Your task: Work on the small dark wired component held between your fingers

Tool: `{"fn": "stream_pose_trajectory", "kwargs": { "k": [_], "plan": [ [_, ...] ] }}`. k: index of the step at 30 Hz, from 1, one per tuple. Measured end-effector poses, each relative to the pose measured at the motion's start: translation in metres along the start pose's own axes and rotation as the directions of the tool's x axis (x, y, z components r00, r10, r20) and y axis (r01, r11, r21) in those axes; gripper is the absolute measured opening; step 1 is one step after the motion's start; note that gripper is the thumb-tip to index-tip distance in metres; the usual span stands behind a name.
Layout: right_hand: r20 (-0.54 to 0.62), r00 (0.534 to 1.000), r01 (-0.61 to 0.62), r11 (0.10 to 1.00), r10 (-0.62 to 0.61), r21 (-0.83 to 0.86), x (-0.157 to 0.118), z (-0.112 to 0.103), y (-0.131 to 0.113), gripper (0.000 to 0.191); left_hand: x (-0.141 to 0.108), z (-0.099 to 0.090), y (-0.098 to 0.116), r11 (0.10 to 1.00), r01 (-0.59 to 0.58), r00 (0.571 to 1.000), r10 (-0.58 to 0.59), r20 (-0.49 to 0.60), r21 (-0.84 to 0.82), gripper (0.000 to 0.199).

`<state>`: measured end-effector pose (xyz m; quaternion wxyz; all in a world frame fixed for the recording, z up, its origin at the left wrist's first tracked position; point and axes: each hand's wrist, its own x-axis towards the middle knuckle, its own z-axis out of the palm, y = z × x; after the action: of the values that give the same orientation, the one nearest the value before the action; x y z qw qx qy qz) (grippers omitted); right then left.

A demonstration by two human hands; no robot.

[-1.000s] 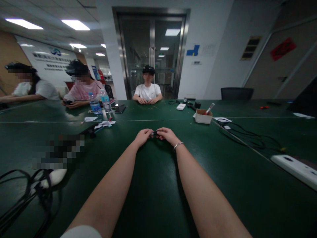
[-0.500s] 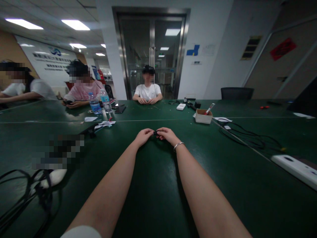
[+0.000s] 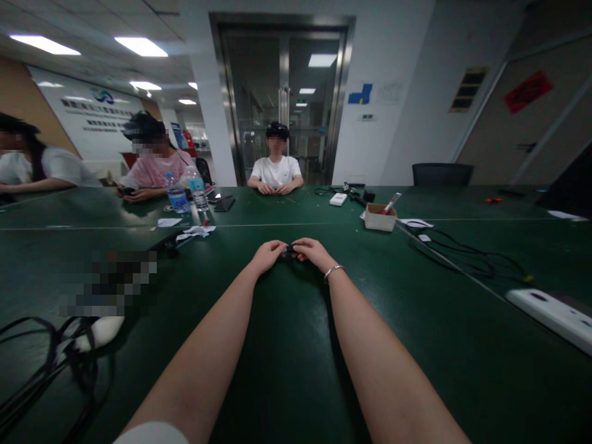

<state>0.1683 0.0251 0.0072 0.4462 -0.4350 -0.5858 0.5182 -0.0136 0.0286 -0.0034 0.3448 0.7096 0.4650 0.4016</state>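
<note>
Both my arms stretch forward over the dark green table (image 3: 287, 345). Between my fingertips is a small black object (image 3: 290, 248), too small for me to name. My left hand (image 3: 268, 256) pinches its left end between thumb and fingers. From the other side my right hand (image 3: 313, 253) grips it the same way, with a silver bracelet (image 3: 333, 272) around that wrist. The hands are close together, just above or resting on the tabletop; I cannot tell which.
Ahead to the right stands a small open box (image 3: 380, 219) with a pen-like item in it. Black cables (image 3: 467, 253) and a white power strip (image 3: 550, 314) lie right. Water bottles (image 3: 177, 196), paper scraps (image 3: 197, 232) and more cables (image 3: 55, 357) are left. Several people sit around the table.
My left fingertips have drawn back very slightly to the left on the black object. My right hand has hardly moved.
</note>
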Motion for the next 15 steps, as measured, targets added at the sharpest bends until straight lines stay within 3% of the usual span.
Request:
{"fn": "stream_pose_trajectory", "kwargs": {
  "k": [15],
  "plan": [
    [0.008, 1.000, 0.006, 1.000, -0.006, 0.022, -0.0001, -0.0008, 0.0002, 0.010, -0.0018, -0.0020, 0.0038, 0.999, 0.029, 1.000, -0.029, 0.009, 0.032, 0.042]
  ]
}}
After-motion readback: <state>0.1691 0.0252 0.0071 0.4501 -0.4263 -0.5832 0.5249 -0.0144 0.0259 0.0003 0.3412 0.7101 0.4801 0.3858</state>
